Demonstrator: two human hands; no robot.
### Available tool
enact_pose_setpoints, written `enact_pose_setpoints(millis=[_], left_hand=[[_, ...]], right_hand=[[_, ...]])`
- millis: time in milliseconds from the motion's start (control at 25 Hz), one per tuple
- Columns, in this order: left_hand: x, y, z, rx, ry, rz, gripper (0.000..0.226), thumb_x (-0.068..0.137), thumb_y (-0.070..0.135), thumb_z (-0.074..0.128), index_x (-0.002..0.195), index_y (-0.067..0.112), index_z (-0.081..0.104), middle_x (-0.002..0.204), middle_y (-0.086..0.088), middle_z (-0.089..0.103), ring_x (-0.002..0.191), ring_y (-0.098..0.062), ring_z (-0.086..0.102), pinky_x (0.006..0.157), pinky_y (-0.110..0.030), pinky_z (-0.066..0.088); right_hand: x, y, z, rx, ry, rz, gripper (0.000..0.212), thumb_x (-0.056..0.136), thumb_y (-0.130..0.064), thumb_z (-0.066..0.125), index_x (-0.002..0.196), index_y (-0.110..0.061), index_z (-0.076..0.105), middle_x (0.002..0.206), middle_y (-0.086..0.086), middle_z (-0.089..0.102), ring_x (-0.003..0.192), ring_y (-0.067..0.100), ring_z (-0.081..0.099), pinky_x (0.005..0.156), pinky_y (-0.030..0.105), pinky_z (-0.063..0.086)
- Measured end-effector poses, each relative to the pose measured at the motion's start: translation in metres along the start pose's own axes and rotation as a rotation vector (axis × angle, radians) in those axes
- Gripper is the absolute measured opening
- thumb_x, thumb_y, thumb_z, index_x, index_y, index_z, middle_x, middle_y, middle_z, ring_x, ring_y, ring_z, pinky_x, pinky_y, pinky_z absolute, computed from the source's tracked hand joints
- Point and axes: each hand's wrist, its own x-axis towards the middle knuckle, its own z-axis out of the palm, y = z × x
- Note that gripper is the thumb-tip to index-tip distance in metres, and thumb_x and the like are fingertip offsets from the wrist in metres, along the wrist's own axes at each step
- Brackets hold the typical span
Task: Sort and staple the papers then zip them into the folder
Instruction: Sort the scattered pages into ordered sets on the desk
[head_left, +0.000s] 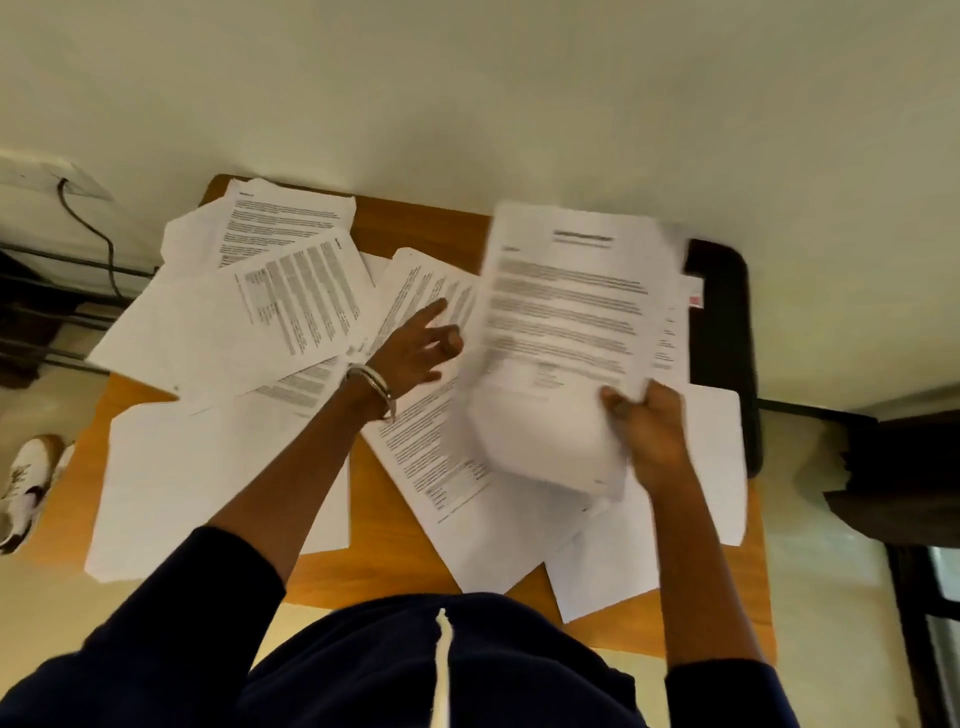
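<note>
At frame centre, the right hand (652, 426) clamps its fingers on a lifted, blurred sheaf of papers (566, 332). The left hand (415, 345), fingers spread, reaches over loose sheets (249, 317) strewn across the wooden table (384, 545). A black folder (724, 332) lies upper right.

Loose printed papers (291, 312) lie spread and overlapping across the table (410, 223), some hanging past its left edge. A folder (727, 332) lies along the table's far right edge, partly under sheets. The right hand (649, 426) holds a sheaf of papers (566, 332) above the right half. The left hand (415, 348) reaches over the middle sheets, left of the sheaf. A shoe (28, 483) sits on the floor left of the table.
</note>
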Motion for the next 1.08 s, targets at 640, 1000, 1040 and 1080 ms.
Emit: enact_pose_setpoints(millis=[640, 1000, 1040, 1080], left_hand=[[-0.012, -0.074, 0.032, 0.032, 0.378, -0.044, 0.047, 0.078, 0.005, 0.07, 0.123, 0.006, 0.056, 0.123, -0.012, 0.059, 0.114, -0.031, 0.054, 0.098, -0.042, 0.041], [-0.009, -0.072, 0.066, -0.028, 0.345, -0.083, 0.042, 0.077, 0.0, 0.07, 0.118, 0.003, 0.059, 0.112, -0.009, 0.063, 0.111, -0.032, 0.057, 0.095, -0.039, 0.044], [-0.009, -0.072, 0.067, -0.02, 0.343, -0.081, 0.043, 0.077, 0.0, 0.07, 0.118, 0.003, 0.059, 0.114, -0.01, 0.063, 0.112, -0.032, 0.056, 0.095, -0.039, 0.043], [-0.009, -0.071, 0.068, -0.007, 0.341, -0.077, 0.044, 0.077, 0.001, 0.07, 0.12, 0.002, 0.058, 0.117, -0.012, 0.062, 0.112, -0.032, 0.056, 0.095, -0.038, 0.043]], right_hand=[[0.026, 0.063, -0.062, -1.011, 0.262, -0.052, 0.047, 0.096, -0.037, 0.052, 0.138, -0.016, 0.044, 0.141, 0.013, 0.047, 0.132, 0.034, 0.041, 0.108, 0.053, 0.03], [0.048, 0.029, -0.116, -0.851, 0.569, 0.395, 0.036, 0.083, -0.025, 0.072, 0.111, -0.009, 0.057, 0.112, 0.011, 0.063, 0.101, 0.028, 0.06, 0.098, 0.047, 0.041], [0.049, 0.015, -0.119, -0.843, 0.606, 0.335, 0.024, 0.086, -0.019, 0.068, 0.104, -0.007, 0.061, 0.106, 0.011, 0.066, 0.096, 0.027, 0.061, 0.093, 0.041, 0.043], [0.048, -0.003, -0.119, -0.828, 0.639, 0.271, 0.018, 0.087, -0.016, 0.064, 0.102, -0.005, 0.063, 0.104, 0.01, 0.066, 0.095, 0.028, 0.062, 0.086, 0.035, 0.042]])
